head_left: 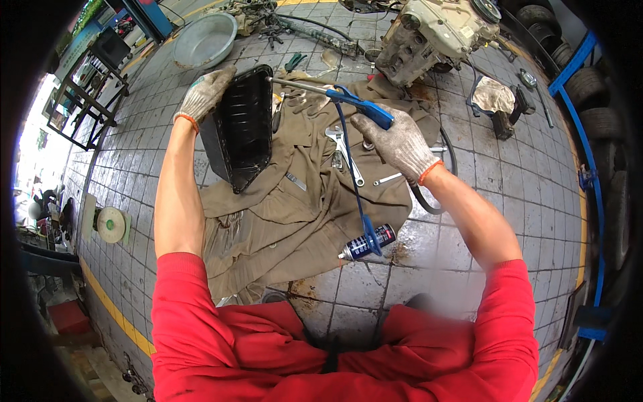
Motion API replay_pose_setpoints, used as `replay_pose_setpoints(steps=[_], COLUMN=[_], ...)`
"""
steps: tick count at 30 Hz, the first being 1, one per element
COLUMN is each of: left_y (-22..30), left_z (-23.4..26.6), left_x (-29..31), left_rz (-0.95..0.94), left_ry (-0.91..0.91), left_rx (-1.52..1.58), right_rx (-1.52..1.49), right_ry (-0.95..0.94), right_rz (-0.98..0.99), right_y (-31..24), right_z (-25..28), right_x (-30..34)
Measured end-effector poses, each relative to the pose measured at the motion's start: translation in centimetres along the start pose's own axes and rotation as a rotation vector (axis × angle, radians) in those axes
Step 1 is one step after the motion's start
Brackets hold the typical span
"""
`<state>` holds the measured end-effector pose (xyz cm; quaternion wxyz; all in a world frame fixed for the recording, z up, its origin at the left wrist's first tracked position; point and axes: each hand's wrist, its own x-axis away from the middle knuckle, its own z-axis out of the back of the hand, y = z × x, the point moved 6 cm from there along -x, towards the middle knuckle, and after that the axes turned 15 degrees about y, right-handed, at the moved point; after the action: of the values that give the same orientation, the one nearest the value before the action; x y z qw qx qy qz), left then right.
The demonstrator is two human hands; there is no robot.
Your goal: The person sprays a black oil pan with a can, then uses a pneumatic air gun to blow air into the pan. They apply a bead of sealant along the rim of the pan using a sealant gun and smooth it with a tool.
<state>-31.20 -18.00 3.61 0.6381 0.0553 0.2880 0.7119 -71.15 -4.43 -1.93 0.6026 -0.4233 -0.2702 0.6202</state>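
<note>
Clamping left fingers (pixel 220 82) on black pan (pixel 248 120), right fingers (pixel 367 128) round blue blowgun (pixel 367 110) — both gloved

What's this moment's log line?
left hand: grips black pan; right hand: holds blue air gun, nozzle toward pan; spray can: on its side

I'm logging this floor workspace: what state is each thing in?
Black pan: held, tilted, hollow side showing
Left hand: gloved, gripping pan
Blue air gun: held, nozzle toward pan
Right hand: gloved, gripping gun
Spray can: lying sideways
Brown cloth: spread, rumpled
Grey basin: open side up
</note>
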Motion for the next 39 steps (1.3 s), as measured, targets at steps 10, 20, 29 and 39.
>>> replay_pose_setpoints(steps=[10, 20, 29, 39], left_y=[-1.0, -0.9, 0.2, -1.2], left_z=[-0.7, -1.1, -1.2, -2.0], left_x=[-0.9, -1.3, -0.3, -1.7], left_rz=[-0.109, -0.195, -0.402, -0.341], left_ry=[0.062, 0.062, 0.088, 0.088], left_rx=[0.030, 0.000, -0.053, -0.050], right_rx=[0.119, 0.167, 0.241, 0.194], right_ry=[-0.139, -0.148, -0.268, -0.297], right_rz=[-0.082, 0.015, -0.015, 0.016], right_y=[0.6, 1.3, 0.7, -1.0], right_z=[-1.2, -4.0, -5.2, -5.2], right_x=[1.3, 1.7, 2.4, 3.0])
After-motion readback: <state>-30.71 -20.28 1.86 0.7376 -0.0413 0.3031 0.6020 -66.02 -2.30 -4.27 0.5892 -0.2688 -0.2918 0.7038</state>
